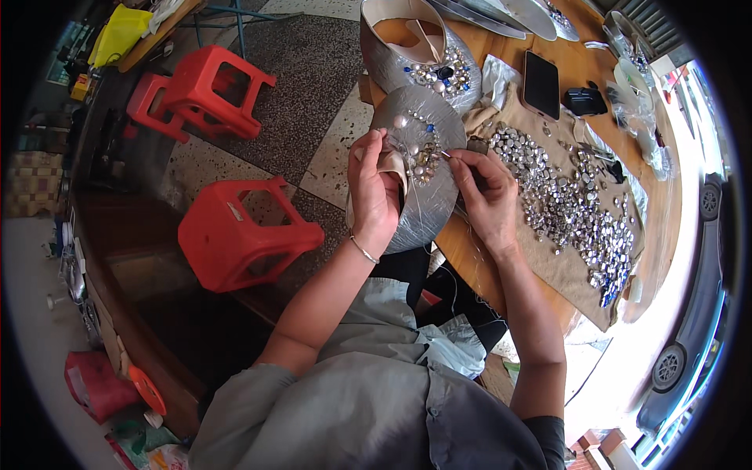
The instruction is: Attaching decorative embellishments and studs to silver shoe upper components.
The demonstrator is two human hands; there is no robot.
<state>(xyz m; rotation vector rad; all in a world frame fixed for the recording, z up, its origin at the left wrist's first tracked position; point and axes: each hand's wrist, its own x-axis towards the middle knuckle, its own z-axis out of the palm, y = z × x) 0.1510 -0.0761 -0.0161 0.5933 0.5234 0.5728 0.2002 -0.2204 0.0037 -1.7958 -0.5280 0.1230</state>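
Note:
A silver, curved fabric piece with a beige lining is held up in front of me, its face set with pearls, clear stones and a few blue ones. My left hand grips it by the inner edge, thumb upright and fingers inside the lining. Close to the stone cluster, my right hand pinches a thin needle between thumb and forefinger. Just beyond stands a similar silver piece, decorated with pearls and a dark blue stone. Fingers partly hide the needle.
To the right, many loose stones lie on a brown cloth over the wooden table. A phone, a small black case and black-handled scissors are there too. Red stools stand on the left.

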